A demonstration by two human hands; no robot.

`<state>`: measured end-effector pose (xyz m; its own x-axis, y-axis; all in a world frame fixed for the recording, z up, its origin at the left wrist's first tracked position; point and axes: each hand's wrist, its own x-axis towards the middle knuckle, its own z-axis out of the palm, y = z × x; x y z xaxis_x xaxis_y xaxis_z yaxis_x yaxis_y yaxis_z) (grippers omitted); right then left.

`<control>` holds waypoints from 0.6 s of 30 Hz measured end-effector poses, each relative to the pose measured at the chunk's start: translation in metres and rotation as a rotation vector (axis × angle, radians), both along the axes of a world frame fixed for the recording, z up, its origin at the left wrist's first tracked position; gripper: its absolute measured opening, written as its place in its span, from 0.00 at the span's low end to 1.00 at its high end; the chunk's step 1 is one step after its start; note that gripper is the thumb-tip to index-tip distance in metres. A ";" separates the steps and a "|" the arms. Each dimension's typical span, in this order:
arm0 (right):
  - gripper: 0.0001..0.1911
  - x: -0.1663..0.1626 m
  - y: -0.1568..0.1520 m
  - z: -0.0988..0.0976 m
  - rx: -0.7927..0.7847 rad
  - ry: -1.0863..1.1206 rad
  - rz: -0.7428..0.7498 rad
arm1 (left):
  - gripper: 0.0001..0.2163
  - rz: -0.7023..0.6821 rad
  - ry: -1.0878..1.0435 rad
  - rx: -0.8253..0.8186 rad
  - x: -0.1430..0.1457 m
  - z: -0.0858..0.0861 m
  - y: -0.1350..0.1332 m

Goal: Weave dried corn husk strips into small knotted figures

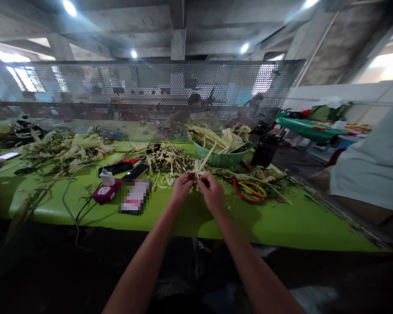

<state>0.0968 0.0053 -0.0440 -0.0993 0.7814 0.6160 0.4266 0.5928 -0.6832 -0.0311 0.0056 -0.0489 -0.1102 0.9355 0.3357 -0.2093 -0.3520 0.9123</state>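
Both hands meet over the green table, pinching pale strips of dried corn husk [201, 165] between the fingertips. My left hand [182, 186] is closed on the husk from the left side. From the right, my right hand [212, 190] is closed on the same husk, thumb and fingers pressed together. One long strip sticks up and to the right above them. Just beyond lies a heap of small knotted husk pieces [168, 159]. A green plastic basket [222, 160] with wide dry husks [209, 137] stands behind my right hand.
Red-handled scissors [249, 198], a black bottle [266, 150] and husk scraps lie to the right. A phone [136, 196], a purple power adapter [105, 192] with cables and a husk pile [75, 150] are left. A perforated metal screen [144, 100] borders the table's back. People sit at both sides.
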 end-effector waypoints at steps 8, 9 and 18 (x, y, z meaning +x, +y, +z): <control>0.06 -0.003 -0.002 0.002 0.029 -0.067 -0.004 | 0.12 -0.024 -0.024 -0.032 -0.001 -0.004 0.002; 0.06 -0.003 -0.002 0.002 0.033 -0.075 -0.005 | 0.13 -0.020 -0.035 -0.038 -0.001 -0.005 0.003; 0.05 -0.004 -0.005 0.002 0.060 -0.181 0.022 | 0.14 0.030 -0.134 -0.035 -0.004 -0.006 0.004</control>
<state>0.0931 -0.0001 -0.0425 -0.2290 0.7404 0.6320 0.5260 0.6404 -0.5596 -0.0347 0.0099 -0.0544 -0.1796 0.9420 0.2836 -0.3196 -0.3285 0.8888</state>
